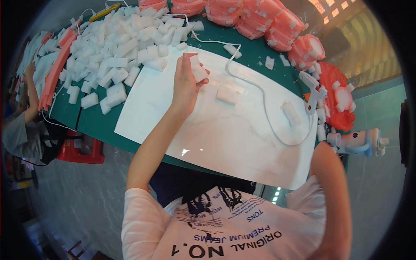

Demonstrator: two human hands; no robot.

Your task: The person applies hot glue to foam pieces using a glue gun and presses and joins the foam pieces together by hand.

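A glossy white board [225,143] lies on the green worktop [99,125], above a grey floor [86,195]. Over the board's far left part, the left hand [186,89] curls its fingers around a white foam block [198,70]; the right hand's fingers, out of view, cannot be told. Bare board opens toward the near edge; a foam heap [117,43] crowds the far left.

The right hand is out of view, its forearm [337,208] cut off by the lower edge. The left hand [187,82] partly hides a white block [199,72]. The upper edge crops some pink bundles [187,7].
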